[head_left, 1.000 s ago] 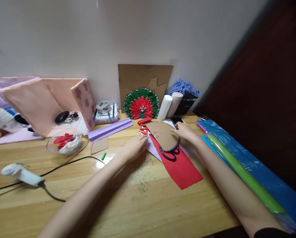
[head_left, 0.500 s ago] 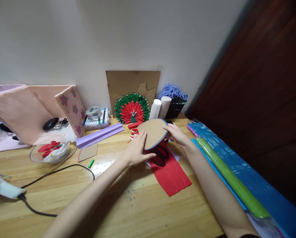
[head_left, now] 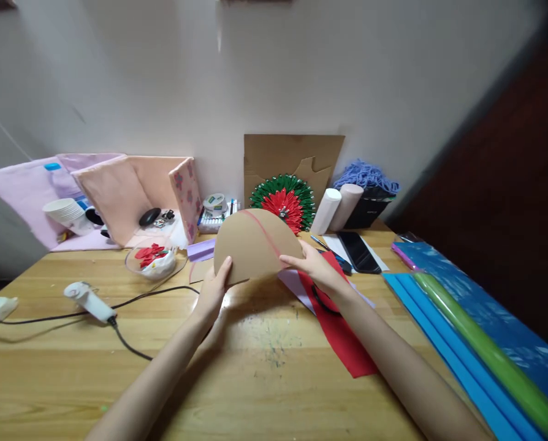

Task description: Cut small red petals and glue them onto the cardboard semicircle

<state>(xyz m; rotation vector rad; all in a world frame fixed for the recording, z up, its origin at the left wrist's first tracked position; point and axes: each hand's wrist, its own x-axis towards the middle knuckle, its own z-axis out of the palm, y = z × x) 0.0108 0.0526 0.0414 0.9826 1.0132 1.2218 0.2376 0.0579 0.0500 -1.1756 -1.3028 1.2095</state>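
Observation:
A rounded piece of cardboard [head_left: 251,245] with a curved red line across it is held up above the table, tilted toward me. My left hand [head_left: 216,283] grips its lower left edge, thumb on the face. On the right edge, my right hand [head_left: 313,264] pinches it with the thumb in front; its other fingers are partly hidden. Beneath my right forearm lies a strip of red cloth [head_left: 342,340], with a dark loop, perhaps scissors handles [head_left: 323,301], on it. A red and green round ornament [head_left: 285,202] leans behind the cardboard, its lower part covered.
Left of my hands are a clear bowl [head_left: 133,264] with red pieces, a white plug-like device [head_left: 89,301] and its black cable. A phone [head_left: 359,251] and white rolls [head_left: 327,211] stand right of centre. Blue and green rolled sheets [head_left: 467,331] line the right side.
My view has swung left. The cardboard has moved left, away from above the red cloth, and shows a face with a red line. My left hand has shifted to its lower left edge.

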